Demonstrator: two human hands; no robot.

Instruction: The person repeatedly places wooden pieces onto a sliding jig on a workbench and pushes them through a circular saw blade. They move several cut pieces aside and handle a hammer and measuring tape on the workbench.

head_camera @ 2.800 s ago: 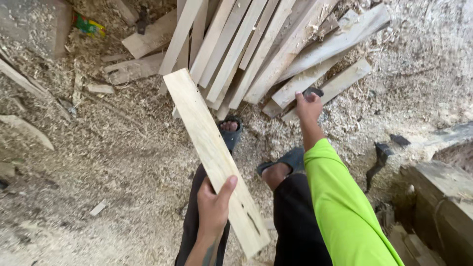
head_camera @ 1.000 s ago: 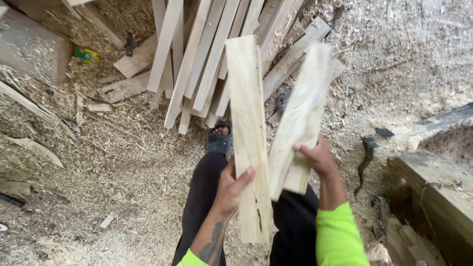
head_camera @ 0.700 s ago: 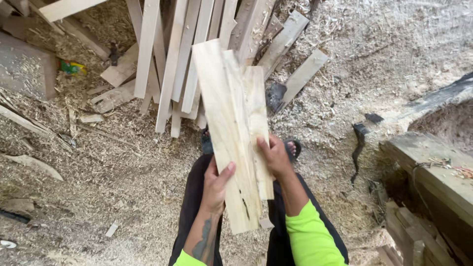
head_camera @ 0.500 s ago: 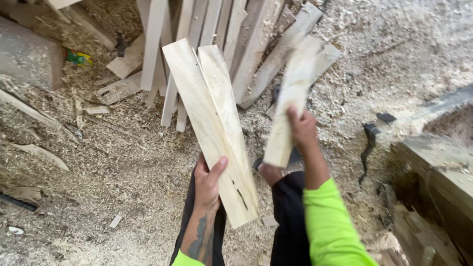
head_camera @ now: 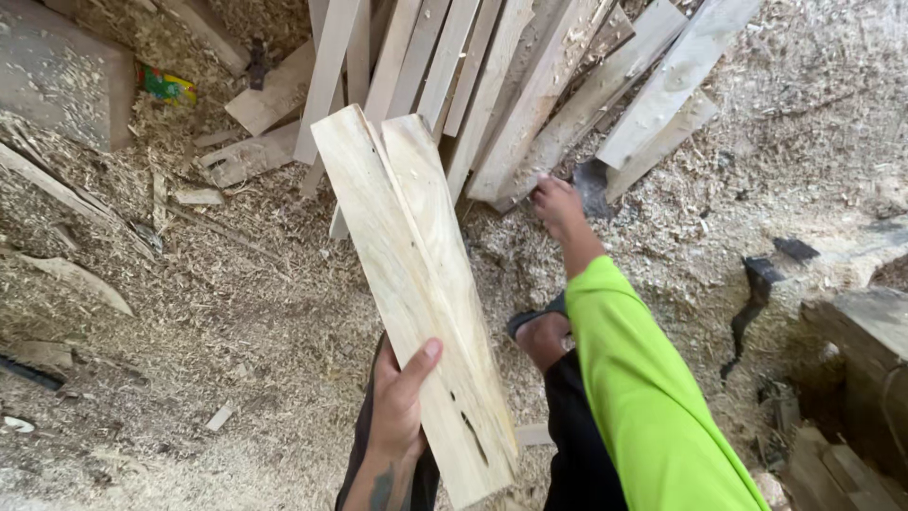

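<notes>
While the left hand (head_camera: 397,402) clamps two pale boards (head_camera: 416,284) near their lower end, held up over the sawdust floor (head_camera: 236,322), the right hand (head_camera: 558,203) reaches to the plank pile (head_camera: 530,85); whether its fingers are closed cannot be told. Risk, as judged: boards are gripped far from their middle, so the top one could slide off; leaning planks could shift if touched. Nearby: offcuts (head_camera: 251,156), a dark bracket (head_camera: 752,303), a timber block (head_camera: 851,331); the person's own foot (head_camera: 539,331) stands close under the boards.

Two wooden boards (head_camera: 416,293) ran side by side from lower centre toward upper centre, the left hand (head_camera: 397,402) beneath them, the plank pile (head_camera: 511,85) above, the right hand (head_camera: 558,203) at its foot, right of the boards.
</notes>
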